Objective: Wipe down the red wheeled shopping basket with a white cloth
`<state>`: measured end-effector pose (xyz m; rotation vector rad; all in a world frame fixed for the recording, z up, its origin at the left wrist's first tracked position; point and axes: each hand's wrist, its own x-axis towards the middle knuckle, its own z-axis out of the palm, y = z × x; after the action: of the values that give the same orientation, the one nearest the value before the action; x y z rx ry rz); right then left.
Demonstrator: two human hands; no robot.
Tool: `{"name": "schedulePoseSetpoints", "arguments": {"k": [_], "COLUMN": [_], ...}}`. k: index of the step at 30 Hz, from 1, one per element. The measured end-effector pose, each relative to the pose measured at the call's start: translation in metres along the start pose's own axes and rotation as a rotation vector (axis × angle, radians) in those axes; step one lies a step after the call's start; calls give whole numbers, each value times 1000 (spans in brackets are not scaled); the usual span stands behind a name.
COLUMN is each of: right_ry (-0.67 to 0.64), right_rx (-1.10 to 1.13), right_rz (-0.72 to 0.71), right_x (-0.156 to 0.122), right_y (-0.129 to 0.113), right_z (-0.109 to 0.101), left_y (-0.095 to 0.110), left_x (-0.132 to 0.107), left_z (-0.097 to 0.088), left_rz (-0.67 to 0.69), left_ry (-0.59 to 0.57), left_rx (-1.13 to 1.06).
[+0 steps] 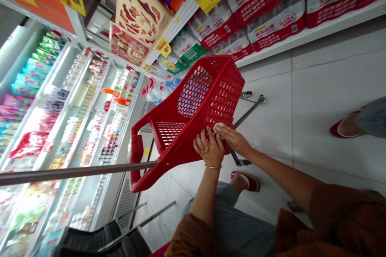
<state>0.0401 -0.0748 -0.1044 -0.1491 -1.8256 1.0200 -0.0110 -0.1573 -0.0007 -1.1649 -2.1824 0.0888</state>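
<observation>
A red plastic shopping cart basket (181,146) with perforated sides and a looped handle is in front of me, tilted in the view. My left hand (210,146), with a gold bracelet at the wrist, lies against its near outer side, fingers spread and holding nothing. Just to the right, my right hand (233,138) presses a crumpled white cloth (219,126) to the same side. Most of the cloth is hidden under the fingers. Grey metal legs with casters (247,94) extend beyond the basket.
Shrink-wrapped water bottle packs (277,26) and gift boxes (143,8) fill shelves at the top. Lit refrigerated shelves (69,128) stand on the left. A metal pole (78,172) crosses to the cart. Two red shoes (252,183) stand on the tiled floor (331,76).
</observation>
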Motion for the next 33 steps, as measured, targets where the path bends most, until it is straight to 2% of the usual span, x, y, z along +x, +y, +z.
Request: {"name": "schedulePoseSetpoints", "arguments": {"k": [6,13,18,23,28,33], "right_ry": [52,121,150,46,-11,32], "right_rx": [8,-7,-9,-21,-24,8], "right_rz": [-5,59,-54,-130,-102,-79], "right_x": [4,17,49,73,67,46], "right_y": [1,2,-3,-3,1,4], "right_z": [1,-9,-15,-8,1,6], "left_y": [8,10,1,-4,-6,-5], "left_x": [15,20,20,15,12,12], "left_z": [11,14,13,11,8,7], "left_rz": [-68,-23,43,39,33,54], "left_ry": [-49,-32,-89,-129,-167,-189], "left_rx": [-66,-87,-138,-175,-205,-175]}}
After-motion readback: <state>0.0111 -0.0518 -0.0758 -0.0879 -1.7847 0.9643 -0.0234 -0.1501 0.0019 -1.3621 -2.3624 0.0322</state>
